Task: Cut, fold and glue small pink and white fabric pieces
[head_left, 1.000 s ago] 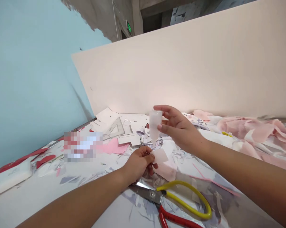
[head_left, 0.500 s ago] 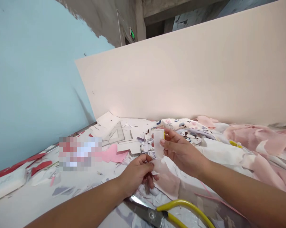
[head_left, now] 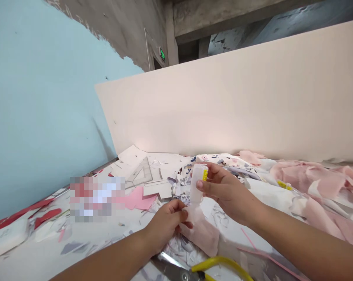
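My right hand point(head_left: 226, 191) is closed round a small translucent white glue bottle point(head_left: 197, 183) with a yellow label, held upside down with its tip pointing down. My left hand point(head_left: 166, 222) pinches a small pale pink piece of fabric point(head_left: 189, 212) right under the bottle's tip. The tip touches or nearly touches that piece. A larger pink fabric scrap point(head_left: 204, 234) lies just beneath and to the right of it on the table.
Scissors with yellow and red handles point(head_left: 205, 267) lie near the bottom edge. Paper scraps, a clear set square point(head_left: 139, 171) and pink paper point(head_left: 138, 199) litter the table's left. Floral and pink fabrics point(head_left: 305, 179) pile at the right. A beige board point(head_left: 238, 105) stands behind.
My right hand has lowered the upturned bottle from mid-air down onto the small piece in my left hand. The view has tilted up, so the scissors sit lower in frame.
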The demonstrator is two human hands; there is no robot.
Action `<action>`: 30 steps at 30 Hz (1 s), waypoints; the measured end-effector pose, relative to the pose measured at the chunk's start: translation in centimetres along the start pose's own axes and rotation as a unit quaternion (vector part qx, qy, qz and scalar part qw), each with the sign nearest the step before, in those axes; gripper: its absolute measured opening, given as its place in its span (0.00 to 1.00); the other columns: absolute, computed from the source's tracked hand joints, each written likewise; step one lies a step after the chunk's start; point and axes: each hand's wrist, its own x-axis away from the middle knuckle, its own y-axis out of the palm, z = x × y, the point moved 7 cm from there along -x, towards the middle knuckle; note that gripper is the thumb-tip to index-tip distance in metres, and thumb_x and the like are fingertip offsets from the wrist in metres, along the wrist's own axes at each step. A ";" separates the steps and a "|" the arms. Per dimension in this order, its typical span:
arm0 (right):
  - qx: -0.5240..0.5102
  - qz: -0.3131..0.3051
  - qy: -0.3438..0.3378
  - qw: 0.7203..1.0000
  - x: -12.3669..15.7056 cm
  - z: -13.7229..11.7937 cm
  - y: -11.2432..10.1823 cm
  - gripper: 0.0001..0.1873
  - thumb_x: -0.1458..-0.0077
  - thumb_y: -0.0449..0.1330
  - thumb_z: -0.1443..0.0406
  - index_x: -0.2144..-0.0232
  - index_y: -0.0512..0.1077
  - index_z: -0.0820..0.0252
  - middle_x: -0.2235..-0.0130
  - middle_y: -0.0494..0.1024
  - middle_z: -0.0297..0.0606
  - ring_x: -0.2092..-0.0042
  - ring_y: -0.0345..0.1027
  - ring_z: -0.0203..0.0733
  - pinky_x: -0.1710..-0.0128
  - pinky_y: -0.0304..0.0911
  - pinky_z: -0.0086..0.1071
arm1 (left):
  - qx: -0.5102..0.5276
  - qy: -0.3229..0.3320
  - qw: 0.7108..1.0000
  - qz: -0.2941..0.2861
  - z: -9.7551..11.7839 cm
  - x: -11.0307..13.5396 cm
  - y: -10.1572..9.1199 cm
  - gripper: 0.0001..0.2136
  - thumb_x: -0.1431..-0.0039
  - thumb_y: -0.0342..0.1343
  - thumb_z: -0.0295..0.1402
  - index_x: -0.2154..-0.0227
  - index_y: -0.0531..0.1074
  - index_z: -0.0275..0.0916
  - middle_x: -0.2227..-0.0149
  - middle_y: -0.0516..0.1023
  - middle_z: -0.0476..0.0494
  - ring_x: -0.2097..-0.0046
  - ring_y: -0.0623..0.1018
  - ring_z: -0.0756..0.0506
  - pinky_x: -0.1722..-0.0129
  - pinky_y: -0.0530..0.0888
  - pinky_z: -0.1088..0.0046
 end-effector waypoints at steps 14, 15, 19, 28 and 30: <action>-0.003 -0.002 -0.010 1.000 -0.5 -1.5 -1.5 0.19 0.63 0.69 0.66 0.66 0.68 0.56 0.67 0.73 0.31 0.67 0.67 0.35 0.70 0.63 0.30 | 0.118 0.046 0.992 -0.016 1.9 0.6 0.5 0.10 0.61 0.57 0.24 0.83 0.60 0.37 0.81 0.69 0.52 0.77 0.69 0.53 0.73 0.65 0.77; -0.009 -0.006 -0.013 1.000 -0.5 -1.4 -1.3 0.20 0.63 0.69 0.67 0.66 0.68 0.56 0.68 0.73 0.31 0.67 0.67 0.35 0.70 0.63 0.30 | 0.131 0.036 0.991 -0.011 1.8 0.7 0.5 0.10 0.61 0.57 0.23 0.82 0.59 0.37 0.80 0.70 0.51 0.76 0.70 0.52 0.73 0.67 0.77; -0.014 -0.009 -0.010 1.000 0.1 -0.9 -0.3 0.17 0.62 0.68 0.67 0.67 0.68 0.57 0.69 0.73 0.30 0.69 0.68 0.34 0.71 0.64 0.29 | 0.164 -0.029 0.986 0.024 1.0 1.2 0.6 0.09 0.60 0.54 0.21 0.76 0.61 0.38 0.74 0.75 0.47 0.69 0.76 0.48 0.72 0.70 0.76; -0.016 -0.020 -0.007 1.000 0.6 -0.4 0.6 0.22 0.61 0.68 0.68 0.62 0.66 0.54 0.69 0.71 0.29 0.66 0.66 0.34 0.66 0.64 0.31 | 0.150 -0.086 0.985 -0.008 -0.3 1.5 1.7 0.10 0.54 0.55 0.23 0.68 0.63 0.36 0.66 0.77 0.40 0.62 0.79 0.44 0.77 0.69 0.80; -0.013 -0.024 -0.012 1.000 0.3 -0.1 0.4 0.21 0.60 0.68 0.67 0.63 0.66 0.55 0.68 0.71 0.29 0.65 0.66 0.34 0.66 0.64 0.31 | 0.146 -0.093 0.985 0.000 -0.4 1.4 1.6 0.10 0.53 0.54 0.24 0.67 0.61 0.37 0.66 0.77 0.41 0.63 0.79 0.44 0.77 0.69 0.80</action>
